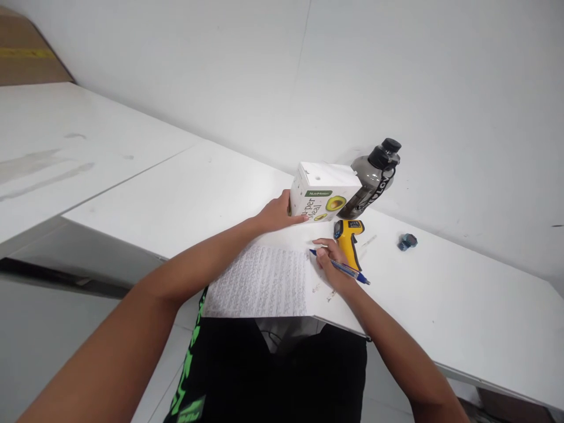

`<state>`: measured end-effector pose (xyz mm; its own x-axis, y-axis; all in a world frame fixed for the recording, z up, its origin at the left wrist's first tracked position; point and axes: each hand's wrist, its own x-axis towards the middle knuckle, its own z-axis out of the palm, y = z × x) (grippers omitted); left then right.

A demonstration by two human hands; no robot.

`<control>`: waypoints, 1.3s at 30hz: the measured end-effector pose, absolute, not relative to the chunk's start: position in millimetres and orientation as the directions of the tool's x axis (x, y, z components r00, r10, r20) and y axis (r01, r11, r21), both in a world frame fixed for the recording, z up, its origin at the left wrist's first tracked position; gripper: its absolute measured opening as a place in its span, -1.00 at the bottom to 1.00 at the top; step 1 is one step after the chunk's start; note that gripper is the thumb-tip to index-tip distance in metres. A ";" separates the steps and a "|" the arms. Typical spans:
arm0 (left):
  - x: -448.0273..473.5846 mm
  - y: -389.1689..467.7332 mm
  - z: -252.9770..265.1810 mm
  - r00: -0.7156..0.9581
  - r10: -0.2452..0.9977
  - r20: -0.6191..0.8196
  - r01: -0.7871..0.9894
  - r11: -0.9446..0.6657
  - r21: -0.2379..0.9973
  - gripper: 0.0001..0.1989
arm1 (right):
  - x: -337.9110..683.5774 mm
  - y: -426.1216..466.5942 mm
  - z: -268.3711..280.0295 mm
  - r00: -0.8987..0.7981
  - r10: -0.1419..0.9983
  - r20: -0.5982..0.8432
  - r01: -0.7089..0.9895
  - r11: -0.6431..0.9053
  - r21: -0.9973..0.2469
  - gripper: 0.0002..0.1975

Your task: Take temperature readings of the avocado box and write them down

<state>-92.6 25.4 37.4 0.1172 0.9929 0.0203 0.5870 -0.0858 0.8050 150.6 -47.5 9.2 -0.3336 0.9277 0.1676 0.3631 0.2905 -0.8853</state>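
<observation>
Your left hand [278, 212] grips the white box [321, 191] at its lower left, thumb on the front, likely steadying it near the bottle [370, 185]; your right hand [331, 261] pinches the blue pen [350, 271], presumably for control, beside the written sheet [264, 281] on the counter [445, 299]

From the view's middle, the white table [462, 305] carries a densely written paper [264, 282] at seven o'clock, a yellow gun-shaped device [348, 238] at four, a small bluish object [408, 241] at three and a grey bottle [372, 179] at two.

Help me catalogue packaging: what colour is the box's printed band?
The band is green, in the head view.
</observation>
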 end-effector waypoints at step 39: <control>-94.9 25.7 34.1 0.127 0.991 0.030 0.571 -0.097 0.815 -0.10 | 148.4 -34.4 -7.8 -0.190 0.958 0.214 0.371 0.271 -0.888 -0.55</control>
<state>-94.9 25.7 34.1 0.1268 0.9915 0.0296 0.5711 -0.0974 0.8151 148.4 -34.4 -7.8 -0.1901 0.9583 0.2135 0.3710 0.2714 -0.8881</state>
